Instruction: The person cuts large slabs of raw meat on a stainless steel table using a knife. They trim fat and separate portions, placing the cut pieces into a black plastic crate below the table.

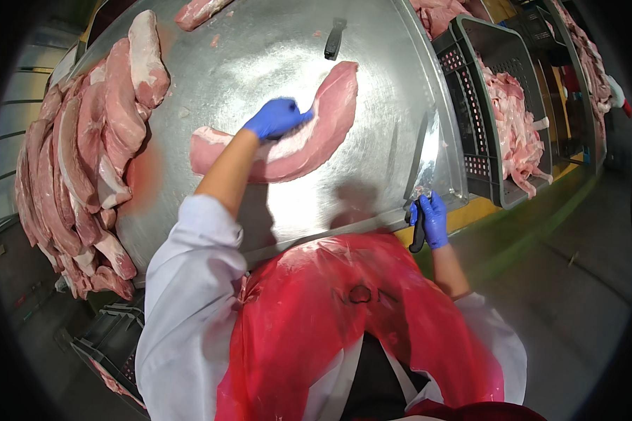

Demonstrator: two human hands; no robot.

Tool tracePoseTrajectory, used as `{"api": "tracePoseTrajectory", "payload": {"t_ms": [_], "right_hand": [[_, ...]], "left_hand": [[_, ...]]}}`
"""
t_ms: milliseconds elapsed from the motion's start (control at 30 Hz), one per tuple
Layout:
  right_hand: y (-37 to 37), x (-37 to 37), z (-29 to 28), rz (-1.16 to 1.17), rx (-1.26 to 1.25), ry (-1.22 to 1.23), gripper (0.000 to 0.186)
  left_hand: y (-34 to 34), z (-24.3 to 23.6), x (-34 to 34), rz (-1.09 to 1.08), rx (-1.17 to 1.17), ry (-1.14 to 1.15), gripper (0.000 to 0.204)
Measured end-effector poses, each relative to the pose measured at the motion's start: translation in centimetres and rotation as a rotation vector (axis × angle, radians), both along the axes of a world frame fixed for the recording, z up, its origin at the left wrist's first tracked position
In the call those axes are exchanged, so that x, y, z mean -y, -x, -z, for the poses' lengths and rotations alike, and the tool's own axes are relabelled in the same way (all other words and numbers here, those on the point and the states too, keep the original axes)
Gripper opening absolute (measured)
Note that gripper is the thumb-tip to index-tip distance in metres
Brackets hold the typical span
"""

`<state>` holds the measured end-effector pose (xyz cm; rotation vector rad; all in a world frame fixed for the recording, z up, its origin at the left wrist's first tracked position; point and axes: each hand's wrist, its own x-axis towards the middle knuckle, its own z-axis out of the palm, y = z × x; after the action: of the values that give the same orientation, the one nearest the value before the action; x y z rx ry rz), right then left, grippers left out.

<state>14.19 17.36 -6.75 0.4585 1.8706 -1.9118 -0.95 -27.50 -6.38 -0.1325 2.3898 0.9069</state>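
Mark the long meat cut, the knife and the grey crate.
long meat cut (330,112): head view, upper lean part.
knife (418,235): head view, black handle in right hand.
grey crate (456,91): head view, near perforated wall.

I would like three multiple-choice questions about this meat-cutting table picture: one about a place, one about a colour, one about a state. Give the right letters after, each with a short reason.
1. Where does the stack of meat cuts lie on the steel table?
A. along its left side
B. at its middle
C. at its near right corner

2. What colour are the gloves?
A. white
B. blue
C. green

3. What is the right hand doing?
A. resting flat and empty
B. gripping a black-handled knife
C. lifting the crate

Answers:
1 A, the cuts overlap along the left edge.
2 B, both the right hand and the left hand, which presses on the long meat piece, wear blue.
3 B, its fingers close around the handle at the table's near edge.
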Motion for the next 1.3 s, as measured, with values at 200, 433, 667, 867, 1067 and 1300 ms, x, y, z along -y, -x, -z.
{"api": "tracePoseTrajectory", "payload": {"t_ms": [200, 433, 667, 867, 1067, 1300], "right_hand": [[5.0, -1.3, -0.2, -0.055, -0.049, -0.001, 0.013], [8.0, -2.3, 1.6, -0.094, -0.06, -0.061, 0.012], [15.8, 6.9, -1.1, -0.276, -0.182, -0.232, 0.053], [18.4, 9.6, -1.7, -0.397, -0.288, -0.244, 0.078], [15.4, 1.8, 1.7, -0.037, -0.281, -0.145, 0.084], [12.9, -1.6, 1.3, -0.101, -0.14, -0.27, 0.082]], "left_hand": [[6.9, 4.2, -6.1, -0.321, -0.062, -0.332, 0.029], [6.0, 1.9, -12.1, -0.136, -0.257, -0.279, 0.019], [3.5, -0.6, -13.1, -0.02, -0.409, -0.171, 0.015], [3.8, -1.1, -13.8, 0.021, -0.392, -0.124, 0.019], [10.5, 1.0, -15.9, 0.04, -0.218, -0.127, 0.034], [15.9, 2.7, -16.8, 0.839, 0.038, 0.183, 0.044]]}}
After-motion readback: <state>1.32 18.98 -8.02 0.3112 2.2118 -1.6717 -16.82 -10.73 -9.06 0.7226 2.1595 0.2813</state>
